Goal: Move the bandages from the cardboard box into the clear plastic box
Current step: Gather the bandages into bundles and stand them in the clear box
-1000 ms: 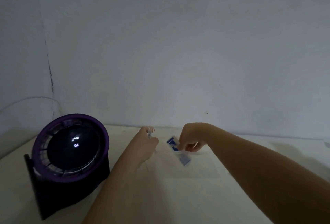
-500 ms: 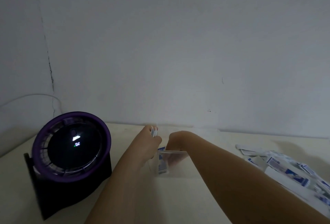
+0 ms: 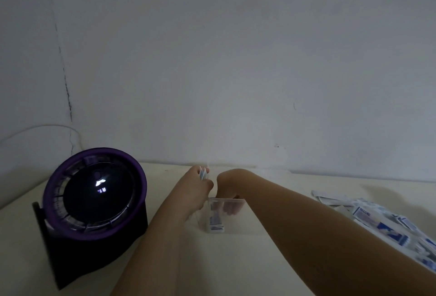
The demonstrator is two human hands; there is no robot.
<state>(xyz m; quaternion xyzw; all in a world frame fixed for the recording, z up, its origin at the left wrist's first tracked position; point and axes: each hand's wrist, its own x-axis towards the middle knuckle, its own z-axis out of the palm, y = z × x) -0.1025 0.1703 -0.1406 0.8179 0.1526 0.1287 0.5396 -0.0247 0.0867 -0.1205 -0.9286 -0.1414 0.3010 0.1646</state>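
The clear plastic box stands on the table at centre. My right hand reaches down into it from above. Through the clear wall its fingers show curled against the upper end of a white and blue bandage, which stands upright at the box's left side with its lower end on the floor. Just left of the box, my left hand grips a small stack of bandages by its fingertips. The cardboard box is out of view.
A loose pile of wrapped bandages lies on the table at the right, beyond my right forearm. A round purple-rimmed device with a dark lit face stands at the left. The wall runs close behind the table.
My right hand carried one bandage from above the table down into the clear box. The left hand kept its stack beside the box. The view shifted, bringing the bandage pile into sight.
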